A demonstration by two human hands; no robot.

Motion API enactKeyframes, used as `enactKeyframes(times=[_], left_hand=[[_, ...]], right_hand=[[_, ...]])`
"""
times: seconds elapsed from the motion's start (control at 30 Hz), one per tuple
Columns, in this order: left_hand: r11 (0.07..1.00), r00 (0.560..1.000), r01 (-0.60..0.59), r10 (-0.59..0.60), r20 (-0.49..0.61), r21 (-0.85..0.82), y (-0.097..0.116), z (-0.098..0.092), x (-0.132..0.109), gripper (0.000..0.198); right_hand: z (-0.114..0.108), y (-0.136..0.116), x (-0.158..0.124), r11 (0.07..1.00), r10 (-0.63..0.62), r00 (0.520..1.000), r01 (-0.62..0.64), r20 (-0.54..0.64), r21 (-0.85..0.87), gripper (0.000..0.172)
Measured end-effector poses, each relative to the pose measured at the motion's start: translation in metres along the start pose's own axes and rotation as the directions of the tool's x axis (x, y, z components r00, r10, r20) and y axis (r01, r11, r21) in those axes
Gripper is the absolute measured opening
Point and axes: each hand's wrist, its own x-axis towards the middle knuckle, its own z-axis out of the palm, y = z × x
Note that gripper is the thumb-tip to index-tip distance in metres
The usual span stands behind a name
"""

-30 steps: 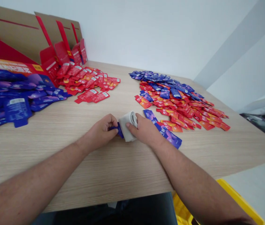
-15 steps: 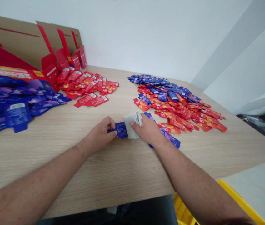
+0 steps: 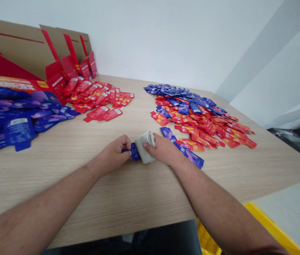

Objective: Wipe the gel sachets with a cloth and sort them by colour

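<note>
Well, your left hand [image 3: 110,154] was closed on a small blue sachet [image 3: 134,152], pinching it between thumb and fingers, while your right hand [image 3: 162,148] gripped a folded white cloth [image 3: 145,147] pressed against the sachet's other end. The sachet sat near the middle of the wood-grain worktop [image 3: 139,202], a little in from its near edge, with the cloth just to its right; how far the cloth covered it, you couldn't tell from this view. Just past your right hand lay a loose blue sachet [image 3: 194,158], at the front of a wide heap of red and blue sachets [image 3: 197,122] spread toward the far right corner. Along the left edge, a mass of blue sachets [image 3: 14,122] lay against a red printed carton [image 3: 14,83], with a spread of red sachets [image 3: 97,101] beside it. Opened cardboard display boxes [image 3: 19,44] with red flaps stood in the far left corner, and a yellow crate [image 3: 269,221] showed below the near right edge.
</note>
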Motion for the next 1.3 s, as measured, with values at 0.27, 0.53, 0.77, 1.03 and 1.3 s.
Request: enactKeyframes(times=[0.27,0.53,0.77,1.03,1.3], left_hand=[[0.999,1.0,0.014,-0.013,0.009,-0.043,0.003,0.001,0.0,0.016],[1.0,1.0,0.018,-0.019,-0.015,-0.024,0.003,0.002,0.001,0.016],[0.994,1.0,0.014,-0.015,-0.006,-0.105,-0.003,0.002,0.003,0.016],[0.885,0.979,0.058,-0.141,-0.148,-0.461,0.021,-0.014,-0.006,0.024],[0.911,0.877,-0.018,-0.184,-0.444,-0.413,0.024,-0.101,-0.087,0.027]], right_hand=[[-0.001,0.004,0.002,1.0,-0.009,0.999,0.008,-0.031,-0.028,0.035],[-0.002,-0.002,-0.002,0.998,0.064,0.991,-0.065,-0.116,-0.006,0.037],[0.001,-0.002,0.002,0.98,0.098,0.995,-0.097,-0.001,-0.175,0.04],[-0.017,0.032,0.008,0.971,0.202,0.954,-0.225,-0.221,-0.084,0.047],[-0.021,0.017,0.007,0.96,0.234,0.965,-0.249,-0.12,-0.129,0.043]])
